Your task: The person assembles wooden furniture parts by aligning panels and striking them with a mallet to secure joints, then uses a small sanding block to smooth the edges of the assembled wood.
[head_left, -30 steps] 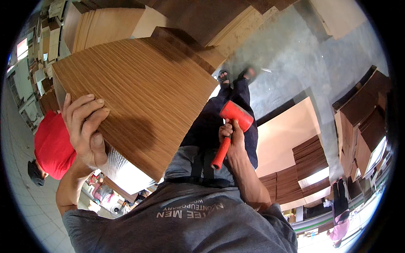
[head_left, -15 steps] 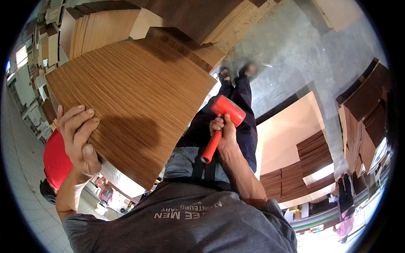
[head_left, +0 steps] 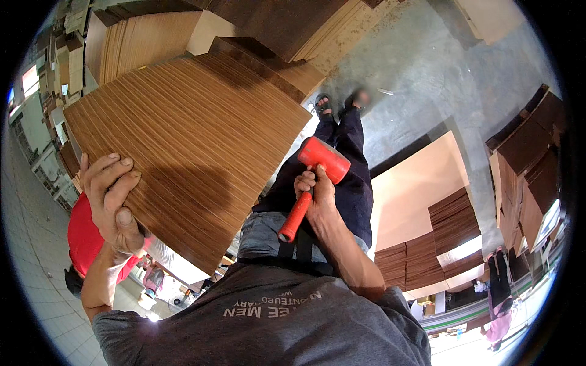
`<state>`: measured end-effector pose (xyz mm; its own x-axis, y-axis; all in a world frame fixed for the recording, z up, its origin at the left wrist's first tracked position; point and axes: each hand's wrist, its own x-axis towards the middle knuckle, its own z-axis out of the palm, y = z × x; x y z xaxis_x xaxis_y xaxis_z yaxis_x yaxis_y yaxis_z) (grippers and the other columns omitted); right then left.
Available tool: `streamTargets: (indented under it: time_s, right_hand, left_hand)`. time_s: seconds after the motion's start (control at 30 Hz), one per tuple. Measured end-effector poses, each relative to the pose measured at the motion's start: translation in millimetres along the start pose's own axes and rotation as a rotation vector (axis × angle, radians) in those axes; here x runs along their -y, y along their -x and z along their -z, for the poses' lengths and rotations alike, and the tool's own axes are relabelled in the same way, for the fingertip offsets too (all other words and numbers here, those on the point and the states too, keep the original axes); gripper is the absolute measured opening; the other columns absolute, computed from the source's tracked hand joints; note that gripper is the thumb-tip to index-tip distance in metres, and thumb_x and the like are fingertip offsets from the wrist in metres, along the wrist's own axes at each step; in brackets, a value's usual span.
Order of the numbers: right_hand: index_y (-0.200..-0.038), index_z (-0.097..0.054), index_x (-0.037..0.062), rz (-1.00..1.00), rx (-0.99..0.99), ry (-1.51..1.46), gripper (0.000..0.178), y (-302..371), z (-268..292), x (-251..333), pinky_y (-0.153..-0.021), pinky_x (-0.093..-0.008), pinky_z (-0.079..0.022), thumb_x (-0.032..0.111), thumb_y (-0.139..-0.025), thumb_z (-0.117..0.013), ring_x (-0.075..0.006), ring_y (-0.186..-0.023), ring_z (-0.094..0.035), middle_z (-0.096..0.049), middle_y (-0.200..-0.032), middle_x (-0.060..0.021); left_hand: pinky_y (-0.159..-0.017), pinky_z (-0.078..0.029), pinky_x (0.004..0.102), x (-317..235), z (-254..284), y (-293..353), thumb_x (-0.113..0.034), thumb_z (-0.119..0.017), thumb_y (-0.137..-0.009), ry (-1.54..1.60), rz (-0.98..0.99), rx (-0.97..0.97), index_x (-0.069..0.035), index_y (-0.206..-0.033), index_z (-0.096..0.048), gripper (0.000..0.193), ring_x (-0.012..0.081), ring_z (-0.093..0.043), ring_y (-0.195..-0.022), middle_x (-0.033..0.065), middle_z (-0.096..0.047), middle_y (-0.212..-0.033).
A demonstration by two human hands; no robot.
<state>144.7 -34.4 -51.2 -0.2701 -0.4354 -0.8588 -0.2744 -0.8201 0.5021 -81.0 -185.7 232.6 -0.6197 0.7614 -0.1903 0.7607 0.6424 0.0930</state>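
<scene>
A brown wood-grain board [head_left: 201, 140] takes up the left middle of the view, its face toward me. My left hand [head_left: 113, 201] grips its left edge, fingers curled onto the top face and the thumb bent beside them. What lies under the palm is hidden. Over my legs, my right hand [head_left: 317, 192] is closed round a red mallet [head_left: 325, 160] just below its thick head. The mallet's handle slants down to the left, its end free. A gap separates the mallet from the board's right edge.
Stacks of wood-grain panels [head_left: 146, 46] stand beyond the board. On the right lie a pale panel [head_left: 421, 177] and dark brown panels [head_left: 455, 222]. A person in red [head_left: 82, 238] is close to my left arm; another person [head_left: 500, 305] is at the far right.
The red mallet and my right hand have shifted slightly left, toward the board. My left hand stays on the board's edge. The person in red has moved a little to the right.
</scene>
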Motion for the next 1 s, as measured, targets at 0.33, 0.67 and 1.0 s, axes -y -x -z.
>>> streamTargets:
  time_s: [0.33,0.67,1.0]
  right_hand:
    - [-0.089,-0.052,0.0048,-0.026,0.033,0.104,0.034,-1.1,-2.1,0.9,-0.043,-0.0205,-0.033,0.036,-0.100,-0.047,-0.0075,-0.051,-0.035,-0.042,-0.064,0.0015]
    - [-0.087,-0.048,0.0075,-0.060,0.011,0.085,0.030,-33.9,-4.2,11.0,-0.045,-0.0241,-0.033,0.034,-0.101,-0.044,-0.0091,-0.050,-0.034,-0.041,-0.064,0.0014]
    - [-0.084,-0.049,0.0054,0.065,-0.068,0.108,0.032,-42.9,17.5,27.9,-0.042,-0.0214,-0.035,0.032,-0.101,-0.045,-0.0090,-0.050,-0.039,-0.044,-0.062,0.0001]
  left_hand:
    - [-0.108,-0.023,0.0575,-1.2,-1.3,0.6,-0.041,-0.023,-0.102,-0.012,0.012,-0.004,-0.008,-0.103,-0.061,0.050,0.0307,-0.053,-0.111,0.0117,-0.060,-0.107]
    - [-0.108,-0.024,0.0584,-2.6,-1.1,0.4,-0.038,-0.025,-0.101,-0.002,0.004,-0.013,-0.006,-0.103,-0.061,0.048,0.0329,-0.053,-0.111,0.0129,-0.061,-0.108]
    - [-0.107,-0.025,0.0576,-2.4,0.1,1.1,-0.037,-0.024,-0.102,-0.007,-0.004,0.001,-0.006,-0.104,-0.061,0.048,0.0326,-0.054,-0.110,0.0133,-0.061,-0.109]
